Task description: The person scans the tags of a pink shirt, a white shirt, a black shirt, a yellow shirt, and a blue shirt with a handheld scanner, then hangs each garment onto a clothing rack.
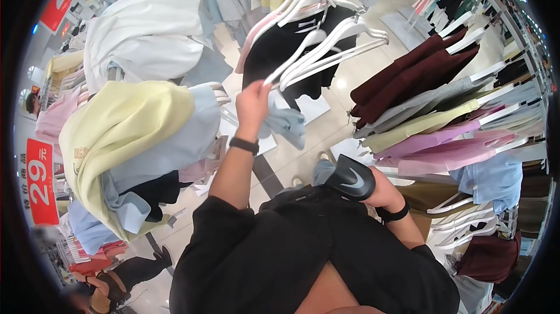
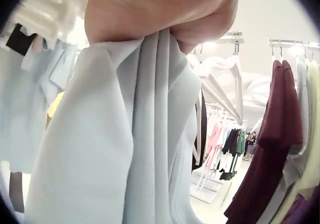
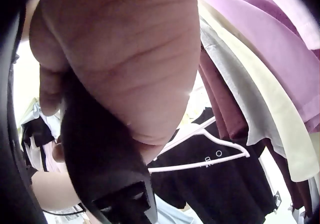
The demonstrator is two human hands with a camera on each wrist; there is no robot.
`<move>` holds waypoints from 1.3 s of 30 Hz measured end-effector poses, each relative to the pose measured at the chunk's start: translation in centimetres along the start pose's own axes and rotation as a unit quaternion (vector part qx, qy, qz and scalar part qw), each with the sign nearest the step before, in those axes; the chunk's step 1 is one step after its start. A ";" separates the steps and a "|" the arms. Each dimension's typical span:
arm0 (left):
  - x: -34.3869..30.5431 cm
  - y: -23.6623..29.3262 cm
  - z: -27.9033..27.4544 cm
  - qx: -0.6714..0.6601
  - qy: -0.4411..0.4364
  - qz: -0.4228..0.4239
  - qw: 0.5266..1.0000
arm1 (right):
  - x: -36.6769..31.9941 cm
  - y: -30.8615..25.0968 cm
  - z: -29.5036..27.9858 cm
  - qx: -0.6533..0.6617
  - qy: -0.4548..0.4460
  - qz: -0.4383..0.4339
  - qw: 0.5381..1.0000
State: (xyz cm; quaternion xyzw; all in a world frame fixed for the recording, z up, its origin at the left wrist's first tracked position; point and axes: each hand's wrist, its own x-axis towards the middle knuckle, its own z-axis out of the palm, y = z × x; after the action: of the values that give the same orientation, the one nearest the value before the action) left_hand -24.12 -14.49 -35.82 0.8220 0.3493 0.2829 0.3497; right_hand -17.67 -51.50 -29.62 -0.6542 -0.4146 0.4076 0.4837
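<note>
My left hand [image 1: 252, 107] grips a bunched light blue garment [image 1: 284, 125], which hangs below the fist; the fabric [image 2: 100, 134] falls in folds in the left wrist view. Beside its fingers are the ends of white hangers [image 1: 326, 51] on a rack; whether it also holds one, I cannot tell. Near my waist, my right hand [image 1: 382, 191] holds a black object [image 1: 350, 179] with a grey curved mark. In the right wrist view, fingers curl round its black handle [image 3: 100, 134], partly hidden by the palm [image 3: 125, 49].
A black top [image 1: 271, 51] hangs ahead. Maroon, grey, yellow and pink garments [image 1: 443, 145] hang at the right. On the left, a yellow garment [image 1: 128, 121] and a white one [image 1: 143, 34] lie over a rack beside a red price sign [image 1: 42, 181].
</note>
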 end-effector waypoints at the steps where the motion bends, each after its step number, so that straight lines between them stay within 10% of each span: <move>1: -1.6 -0.7 -0.6 0.007 -0.005 -0.014 1.000 | 0.0 0.1 0.3 0.004 0.008 -0.003 1.000; 14: -25.5 -9.5 -8.2 0.003 -0.077 -0.260 0.962 | 3.4 2.9 0.8 -0.030 0.007 0.012 0.999; 22: -28.8 -6.7 -14.0 -0.089 -0.049 -0.127 0.987 | 7.9 3.0 3.1 -0.208 -0.071 -0.153 0.963; 25: -28.7 -5.1 -15.7 -0.090 -0.039 -0.112 0.989 | 8.0 2.0 4.1 -0.007 -0.071 -0.014 0.997; 39: -27.6 -5.4 -14.7 -0.012 -0.014 -0.064 0.998 | 7.8 -1.7 4.1 -0.042 -0.079 -0.077 0.993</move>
State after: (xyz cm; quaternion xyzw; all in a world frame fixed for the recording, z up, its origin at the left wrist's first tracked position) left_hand -53.04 -27.52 -37.34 0.7975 0.3927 0.2530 0.3818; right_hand -19.24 -42.71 -29.80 -0.6058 -0.5175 0.4014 0.4517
